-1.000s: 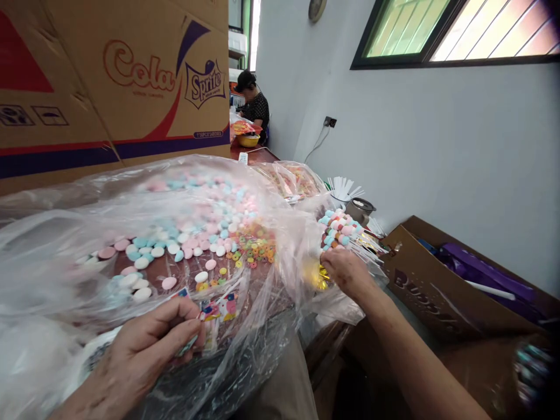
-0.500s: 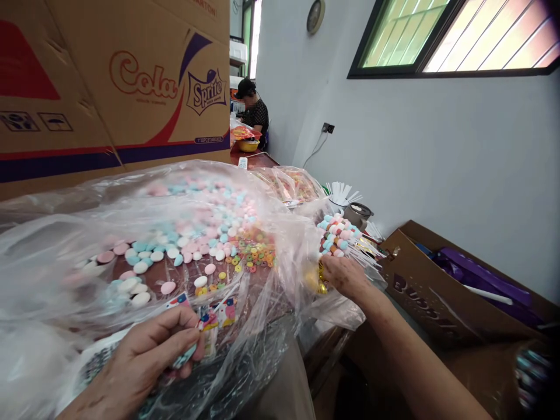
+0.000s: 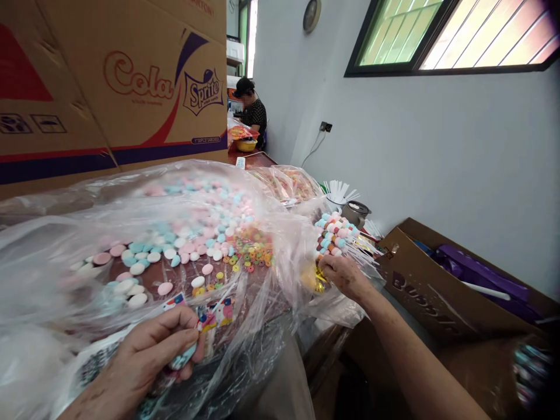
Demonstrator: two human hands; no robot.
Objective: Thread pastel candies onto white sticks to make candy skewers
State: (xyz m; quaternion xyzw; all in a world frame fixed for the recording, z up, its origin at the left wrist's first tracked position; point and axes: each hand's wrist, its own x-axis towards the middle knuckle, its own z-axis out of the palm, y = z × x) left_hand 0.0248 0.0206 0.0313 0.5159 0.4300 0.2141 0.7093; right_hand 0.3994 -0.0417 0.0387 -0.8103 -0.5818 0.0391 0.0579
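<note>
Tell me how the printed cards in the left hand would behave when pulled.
The printed cards, pinched in the left hand, look thin and flat: probably light and floppy. They overlap, so one might slide out. The clear plastic around them seems slick, giving little grip.

Candy discs [image 3: 175, 248] lie in bag [image 3: 52, 245], carton [image 3: 114, 87] behind.

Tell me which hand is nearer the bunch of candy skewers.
Right. The right hand sits just below the candy skewers, at their lower ends. The left hand is far off to the left, pinching colourful printed wrappers on the plastic sheet.
</note>
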